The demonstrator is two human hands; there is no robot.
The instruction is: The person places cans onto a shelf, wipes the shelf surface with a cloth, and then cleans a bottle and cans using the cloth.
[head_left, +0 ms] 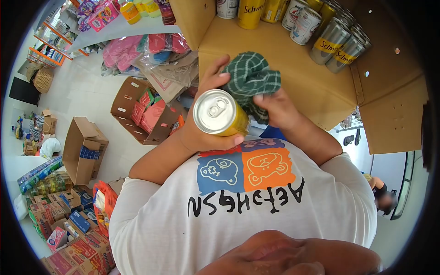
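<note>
Yellow-sided, one can sits clasped in the left hand by the cardboard box's near left corner; the right hand grips one green checked cloth beside it.

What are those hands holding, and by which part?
Left hand: yellow cylindrical metal can, by its side. Right hand: green checked fabric cloth, by its bunched folds.

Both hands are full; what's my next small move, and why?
Perhaps wipe the yellow cylindrical metal can with the green checked cloth: your left hand holds the can, lid towards you, and your right hand grips the bunched cloth close beside it.
</note>
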